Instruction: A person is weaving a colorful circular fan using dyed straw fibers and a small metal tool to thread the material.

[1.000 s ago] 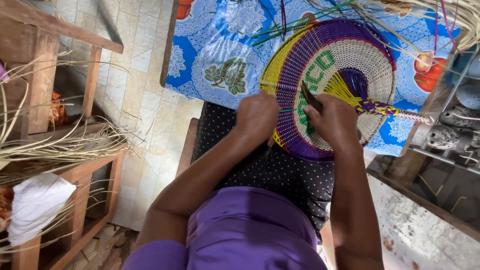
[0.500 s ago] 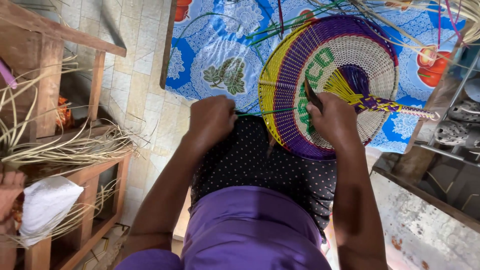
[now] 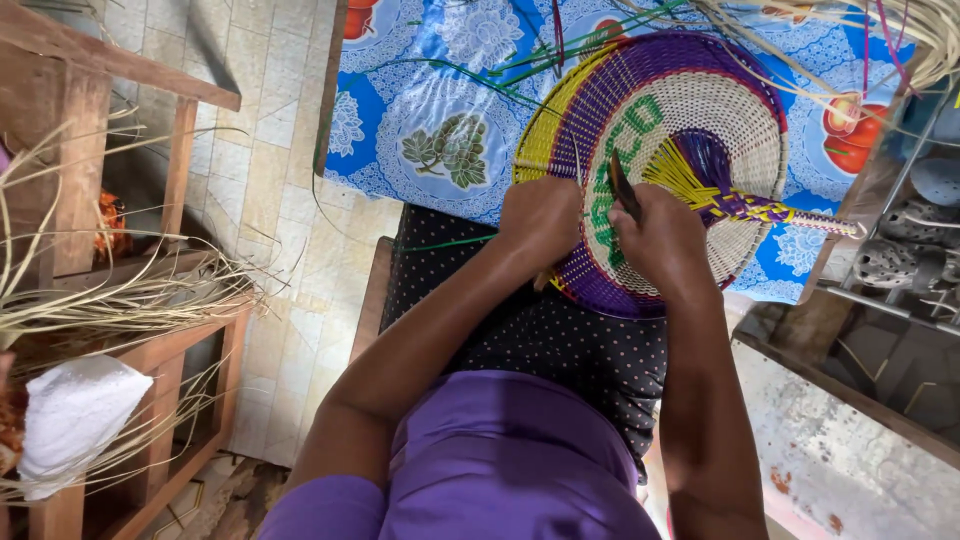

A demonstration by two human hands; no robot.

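1. The fan (image 3: 690, 130) rests tilted on the lap, its top edge over the tablecloth (image 3: 440, 110).
2. The left hand (image 3: 540, 222) is closed on the fan's near rim, by the green strand (image 3: 450, 243); the right hand (image 3: 662, 240) is clenched on a dark tool (image 3: 622, 190) against the weave. The hands sit close together.
3. Risk: a slip could drive the tool's point toward the left hand, or a hard tug could snap the thin strand.
4. The fan is round, tightly woven, ribbed; its plaited handle (image 3: 800, 215) looks stiff.
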